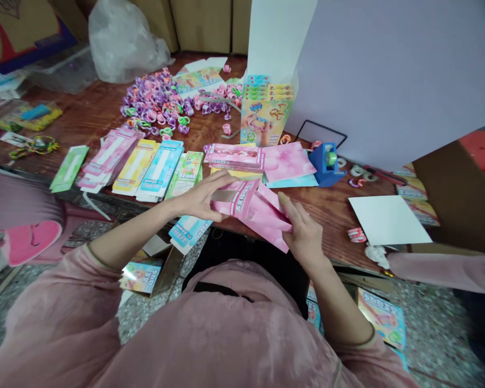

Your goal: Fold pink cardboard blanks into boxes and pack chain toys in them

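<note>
Between my two hands is a pink printed cardboard box, partly opened out, with a window cut in its front and its flaps loose. My left hand grips its left end, thumb below and fingers above. At the right end my right hand pinches the pink card by its flaps. Just beyond lie a pink packet and flat pink card over a blue sheet. Left of my left hand, stacks of flat boxes lie in green, pink, yellow and blue.
Behind are a heap of coloured rings, a clear plastic bag and a display box filled with small packets. A blue tape dispenser stands to the right, near a white card. Another person's sleeve reaches in at right.
</note>
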The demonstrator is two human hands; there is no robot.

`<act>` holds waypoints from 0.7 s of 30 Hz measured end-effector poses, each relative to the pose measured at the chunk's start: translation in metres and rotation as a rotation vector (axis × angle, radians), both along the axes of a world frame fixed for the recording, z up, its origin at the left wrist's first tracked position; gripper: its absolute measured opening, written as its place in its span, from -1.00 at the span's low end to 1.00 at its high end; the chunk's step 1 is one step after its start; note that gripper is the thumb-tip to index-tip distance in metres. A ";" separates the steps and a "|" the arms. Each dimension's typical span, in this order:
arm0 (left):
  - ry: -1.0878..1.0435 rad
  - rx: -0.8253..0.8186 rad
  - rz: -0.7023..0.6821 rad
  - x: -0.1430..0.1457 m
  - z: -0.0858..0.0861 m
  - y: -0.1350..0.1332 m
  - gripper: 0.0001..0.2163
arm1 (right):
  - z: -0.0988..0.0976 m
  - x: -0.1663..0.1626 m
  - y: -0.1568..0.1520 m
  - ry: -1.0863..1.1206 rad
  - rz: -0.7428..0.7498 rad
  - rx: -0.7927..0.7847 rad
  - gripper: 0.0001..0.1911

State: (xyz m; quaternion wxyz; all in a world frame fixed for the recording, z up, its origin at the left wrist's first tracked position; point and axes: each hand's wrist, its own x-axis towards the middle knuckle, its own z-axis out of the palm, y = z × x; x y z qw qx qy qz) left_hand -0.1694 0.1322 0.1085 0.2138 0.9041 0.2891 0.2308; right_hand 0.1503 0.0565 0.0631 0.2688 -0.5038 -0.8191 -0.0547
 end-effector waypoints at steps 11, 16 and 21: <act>0.149 0.060 0.023 0.003 -0.003 -0.021 -0.22 | 0.039 0.051 0.015 -0.376 0.194 0.037 -0.26; 0.149 0.089 0.040 0.010 -0.008 -0.029 -0.21 | 0.052 0.059 0.025 -0.461 0.232 -0.013 -0.24; 0.185 0.059 0.101 0.024 -0.008 -0.038 -0.20 | 0.064 0.060 0.028 -0.516 0.246 0.027 -0.27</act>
